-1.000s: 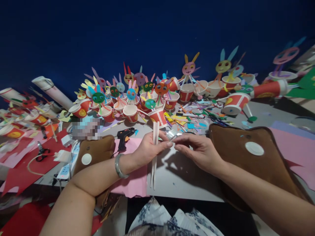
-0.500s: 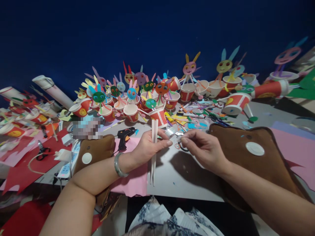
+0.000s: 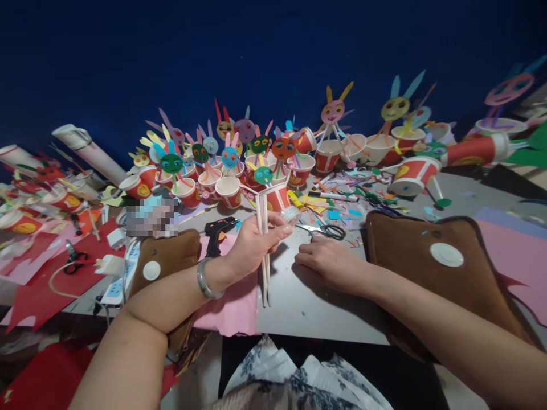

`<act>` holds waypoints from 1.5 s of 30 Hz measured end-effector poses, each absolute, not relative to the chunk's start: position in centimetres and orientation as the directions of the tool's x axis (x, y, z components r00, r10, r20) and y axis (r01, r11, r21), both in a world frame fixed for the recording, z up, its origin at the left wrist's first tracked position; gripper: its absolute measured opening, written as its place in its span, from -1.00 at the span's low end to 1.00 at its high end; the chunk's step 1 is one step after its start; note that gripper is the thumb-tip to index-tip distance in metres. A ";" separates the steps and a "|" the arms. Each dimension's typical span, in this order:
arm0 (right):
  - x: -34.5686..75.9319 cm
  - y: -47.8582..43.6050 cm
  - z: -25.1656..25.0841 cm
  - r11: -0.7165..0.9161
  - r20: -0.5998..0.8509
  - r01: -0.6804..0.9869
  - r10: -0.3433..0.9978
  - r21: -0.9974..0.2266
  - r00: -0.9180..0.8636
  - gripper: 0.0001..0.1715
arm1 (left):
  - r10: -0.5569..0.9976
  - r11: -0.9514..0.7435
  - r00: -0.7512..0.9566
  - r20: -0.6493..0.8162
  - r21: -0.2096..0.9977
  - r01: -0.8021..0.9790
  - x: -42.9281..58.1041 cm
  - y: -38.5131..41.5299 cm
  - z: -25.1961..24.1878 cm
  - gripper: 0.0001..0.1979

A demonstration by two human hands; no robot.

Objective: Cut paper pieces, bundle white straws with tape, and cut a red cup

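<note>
My left hand (image 3: 254, 245) is closed around two long pale paper strips (image 3: 264, 273) that stand upright, their lower ends hanging over the grey table (image 3: 307, 307). A small clear tape roll (image 3: 291, 214) sits at its fingertips. My right hand (image 3: 327, 263) rests on the table with fingers curled down, nothing visible in it. Scissors (image 3: 323, 229) lie just beyond its fingers. A silver bangle (image 3: 204, 280) circles my left wrist.
Rows of red paper cups with coloured bunny faces (image 3: 231, 171) crowd the back of the table. A black glue gun (image 3: 217, 230) lies left of my left hand. Brown pads (image 3: 427, 267) flank both arms. Paper scraps, markers and pink sheets (image 3: 231, 307) litter the surface.
My right hand has left the strips and dropped onto the table near the scissors. My left hand has lifted the strips a little, still gripping them.
</note>
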State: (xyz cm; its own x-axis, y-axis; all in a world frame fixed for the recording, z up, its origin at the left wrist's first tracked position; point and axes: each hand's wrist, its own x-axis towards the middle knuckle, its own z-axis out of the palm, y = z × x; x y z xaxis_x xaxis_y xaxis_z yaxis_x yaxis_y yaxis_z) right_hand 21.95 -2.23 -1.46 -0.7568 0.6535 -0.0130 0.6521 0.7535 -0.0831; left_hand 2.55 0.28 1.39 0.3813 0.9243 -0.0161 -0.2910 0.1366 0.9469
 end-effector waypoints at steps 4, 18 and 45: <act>22.7 -2.8 0.3 0.743 -0.107 0.644 0.636 -0.182 -0.764 -0.78 | 0.922 0.124 0.387 -0.006 0.952 -0.281 2.5 0.3 1.5 -0.66; 24.5 -1.7 0.9 0.690 0.144 0.615 0.701 -0.382 -0.698 -0.77 | 0.929 0.114 0.369 -0.009 0.958 -0.263 2.4 0.2 1.0 -0.69; 22.1 -3.5 0.8 0.631 0.718 0.607 0.682 -0.483 -0.138 -0.95 | 0.784 0.342 0.591 -0.190 0.927 -0.156 3.4 -3.0 1.5 -0.80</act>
